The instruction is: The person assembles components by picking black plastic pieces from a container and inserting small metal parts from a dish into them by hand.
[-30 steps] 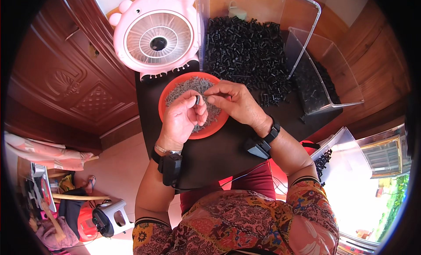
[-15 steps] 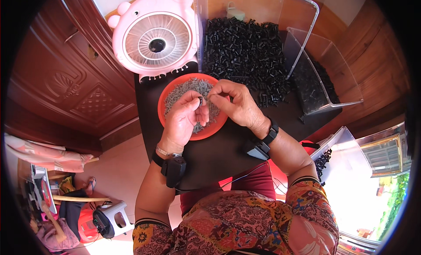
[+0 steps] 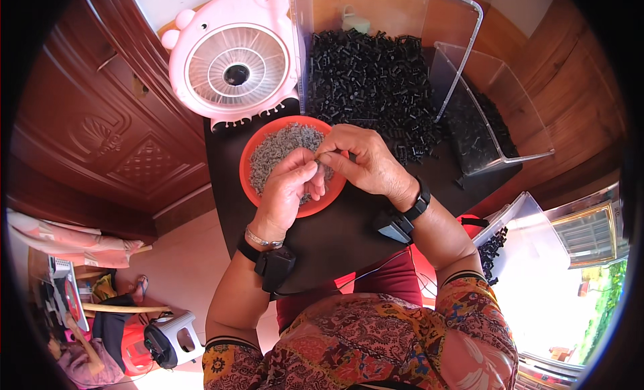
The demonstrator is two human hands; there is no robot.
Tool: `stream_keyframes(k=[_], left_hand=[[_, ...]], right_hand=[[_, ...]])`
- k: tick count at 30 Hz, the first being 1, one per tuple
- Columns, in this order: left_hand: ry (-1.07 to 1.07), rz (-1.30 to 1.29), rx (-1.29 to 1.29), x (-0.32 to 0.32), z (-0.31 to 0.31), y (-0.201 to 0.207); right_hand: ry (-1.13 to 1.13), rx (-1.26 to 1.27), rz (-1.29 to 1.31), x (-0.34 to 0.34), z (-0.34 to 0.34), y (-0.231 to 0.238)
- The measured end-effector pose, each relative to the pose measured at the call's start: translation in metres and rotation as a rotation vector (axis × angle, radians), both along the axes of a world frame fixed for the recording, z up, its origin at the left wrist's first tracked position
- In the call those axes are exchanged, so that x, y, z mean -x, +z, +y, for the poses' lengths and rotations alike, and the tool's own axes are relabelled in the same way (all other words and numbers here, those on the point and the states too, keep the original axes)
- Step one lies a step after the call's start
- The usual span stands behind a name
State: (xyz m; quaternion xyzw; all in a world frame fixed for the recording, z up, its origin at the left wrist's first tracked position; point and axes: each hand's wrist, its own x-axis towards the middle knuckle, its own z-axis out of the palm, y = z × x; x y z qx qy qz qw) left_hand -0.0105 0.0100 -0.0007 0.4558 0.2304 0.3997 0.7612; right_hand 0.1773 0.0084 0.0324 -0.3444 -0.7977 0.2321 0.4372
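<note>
Here the left hand [image 3: 285, 186] and right hand [image 3: 369, 163] are meeting above the orange bowl [image 3: 245, 163], each grip pinching together on a small piece [image 3: 318, 158]. It's sitting at two o'clock from the left, nine from the right, equally near; fingertips are hiding its long axis.

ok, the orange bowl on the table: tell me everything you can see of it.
The orange bowl is round with a smooth, broad rim and looks like plastic. It sits upright on the dark table, holding many small grey pieces. The pink fan stands beyond it to the left, the heap of black parts beyond to the right. The left hand and right hand hide part of its right side; whether either touches it is unclear.
</note>
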Motion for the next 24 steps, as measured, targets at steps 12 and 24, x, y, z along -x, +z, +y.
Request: stream_keyframes(k=[12, 24], left_hand=[[0.144, 0.017, -0.035, -0.002, -0.005, 0.011], [0.257, -0.043, -0.065, 0.007, 0.002, 0.006]], right_hand=[[-0.151, -0.281, -0.046, 0.012, -0.013, 0.002], [0.460, 0.010, 0.475, -0.008, -0.092, 0.122]])
